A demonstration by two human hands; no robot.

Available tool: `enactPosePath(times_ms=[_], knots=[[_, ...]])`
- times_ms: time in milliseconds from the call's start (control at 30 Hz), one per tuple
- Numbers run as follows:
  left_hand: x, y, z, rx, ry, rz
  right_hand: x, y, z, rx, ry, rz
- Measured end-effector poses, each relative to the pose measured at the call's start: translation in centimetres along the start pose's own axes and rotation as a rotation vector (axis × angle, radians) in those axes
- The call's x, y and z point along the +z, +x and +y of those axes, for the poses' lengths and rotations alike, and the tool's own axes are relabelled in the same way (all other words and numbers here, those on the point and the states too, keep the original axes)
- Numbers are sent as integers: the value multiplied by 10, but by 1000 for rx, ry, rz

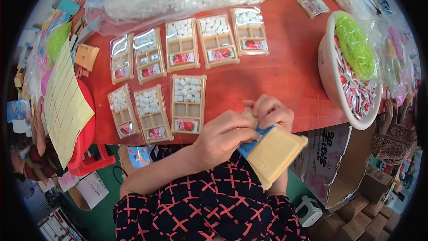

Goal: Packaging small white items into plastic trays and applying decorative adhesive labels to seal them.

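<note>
A tan tray (278, 149) is held at the edge of the red table (276, 71), its blue band (253, 143) pinched by the left hand (225, 136), its far end gripped by the right hand (273, 112), the band seemingly being put on and likely to be pressed flat next.

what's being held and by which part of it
A tan tray, held near its far end: the left hand at the blue band, the right hand just beyond that band.
</note>
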State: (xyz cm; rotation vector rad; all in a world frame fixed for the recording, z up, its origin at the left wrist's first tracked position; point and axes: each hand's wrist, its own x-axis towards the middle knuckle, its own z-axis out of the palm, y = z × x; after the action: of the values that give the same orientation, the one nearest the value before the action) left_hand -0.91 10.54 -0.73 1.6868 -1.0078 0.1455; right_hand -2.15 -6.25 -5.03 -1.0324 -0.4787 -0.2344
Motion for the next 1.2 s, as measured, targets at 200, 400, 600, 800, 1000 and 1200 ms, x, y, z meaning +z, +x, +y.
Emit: enactPosePath(times_ms=[200,400,600,800,1000,1200], knots=[[-4,-4,-8,-522,-511,-110,1,3,-10,354,-181,417],[18,15,-26,-836,-663,269,31,15,-9,415,-561,558],[21,12,-30,-1012,-698,196,27,13,-2,307,-977,411],[-13,0,-37,-826,-465,171,-38,94,32,78,-788,624],[-85,2,1,-911,-605,8,-184,174,20,180,-1145,538],[-171,-57,17,-686,-201,349,-103,173,29,301,-1592,373]])
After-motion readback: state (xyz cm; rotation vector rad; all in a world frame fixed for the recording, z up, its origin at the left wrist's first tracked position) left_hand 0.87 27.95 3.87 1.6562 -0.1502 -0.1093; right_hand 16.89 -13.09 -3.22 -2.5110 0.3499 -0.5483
